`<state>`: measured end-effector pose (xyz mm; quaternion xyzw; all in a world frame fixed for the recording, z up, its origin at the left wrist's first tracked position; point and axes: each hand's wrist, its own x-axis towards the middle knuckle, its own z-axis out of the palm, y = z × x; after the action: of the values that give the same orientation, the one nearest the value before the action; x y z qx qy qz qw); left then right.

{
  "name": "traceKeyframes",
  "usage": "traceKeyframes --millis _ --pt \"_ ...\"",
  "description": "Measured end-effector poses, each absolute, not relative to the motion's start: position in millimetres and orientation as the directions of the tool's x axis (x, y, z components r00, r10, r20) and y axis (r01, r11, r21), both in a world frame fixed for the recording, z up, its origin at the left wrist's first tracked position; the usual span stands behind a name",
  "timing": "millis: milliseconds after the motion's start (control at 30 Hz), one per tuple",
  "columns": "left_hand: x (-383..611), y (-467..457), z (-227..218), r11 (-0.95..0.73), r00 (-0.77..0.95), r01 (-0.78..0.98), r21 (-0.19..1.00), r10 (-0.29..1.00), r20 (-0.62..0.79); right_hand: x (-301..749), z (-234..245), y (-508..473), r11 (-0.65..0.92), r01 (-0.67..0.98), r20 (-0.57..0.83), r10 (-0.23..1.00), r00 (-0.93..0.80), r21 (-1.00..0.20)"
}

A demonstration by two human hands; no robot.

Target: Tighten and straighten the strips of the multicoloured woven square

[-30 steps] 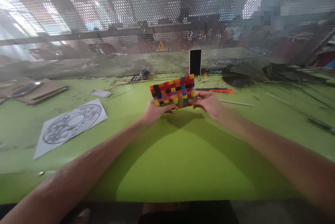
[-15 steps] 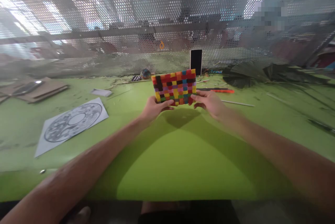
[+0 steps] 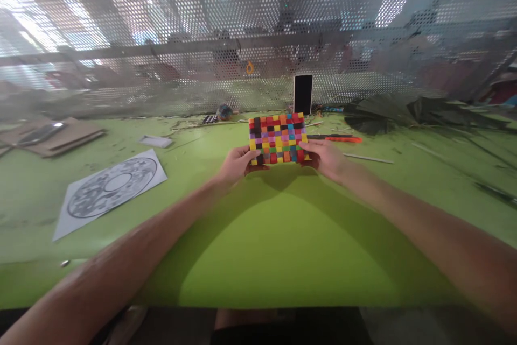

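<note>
One multicoloured checkered woven panel [image 3: 277, 138] stands upright over the far middle of the green table [image 3: 283, 248]. The left hand [image 3: 236, 164] and right hand [image 3: 325, 157] pinch its lower corners. One phone [image 3: 302, 93] stands behind, and one printed sheet [image 3: 109, 190] lies on the left.

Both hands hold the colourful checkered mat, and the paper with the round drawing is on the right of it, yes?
No. The head view shows the paper left of the mat. The left hand and right hand do hold it.

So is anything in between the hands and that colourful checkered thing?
No, nothing visible. The left hand grips the checkered mat at its lower left corner, and the right hand grips its right edge, fingers straight on it.
</note>
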<state>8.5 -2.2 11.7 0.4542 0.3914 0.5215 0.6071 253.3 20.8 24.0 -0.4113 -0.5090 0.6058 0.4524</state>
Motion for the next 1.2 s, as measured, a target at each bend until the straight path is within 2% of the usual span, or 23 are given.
traceKeyframes --millis 167,367,533,733,867,1100,1200 --pt "7.7 -2.0 11.8 0.061 0.178 -0.300 0.952 0.984 -0.007 250.6 28.1 17.1 -0.107 -0.101 -0.083 0.973 -0.217 -0.989" --pt "8.2 -4.7 12.8 0.059 0.210 -0.314 0.948 0.978 0.009 249.7 22.3 18.2 0.010 -0.097 0.028 0.982 -0.186 -0.995" --pt "8.5 -7.8 13.5 0.023 0.237 -0.290 0.957 0.970 0.048 250.0 23.7 14.0 0.066 0.054 0.056 0.986 -0.159 -0.996" --pt "8.7 -7.1 7.5 0.021 0.240 -0.263 0.964 0.970 0.044 246.7 26.5 11.7 0.050 -0.012 0.051 0.984 -0.170 -0.999" --pt "10.3 -8.3 2.9 0.003 0.214 -0.158 0.987 0.976 0.031 239.7 24.8 7.5 0.039 -0.051 0.048 0.984 -0.172 -0.998" --pt "17.7 -17.0 7.1 -0.142 0.198 -0.057 0.988 0.969 0.151 231.0 17.8 -2.2 0.072 0.018 0.070 0.989 -0.129 -0.997" --pt "19.0 -19.6 9.3 -0.137 0.175 -0.049 0.989 0.974 0.144 231.6 15.3 -0.4 0.043 -0.040 0.050 0.981 -0.190 -0.998"
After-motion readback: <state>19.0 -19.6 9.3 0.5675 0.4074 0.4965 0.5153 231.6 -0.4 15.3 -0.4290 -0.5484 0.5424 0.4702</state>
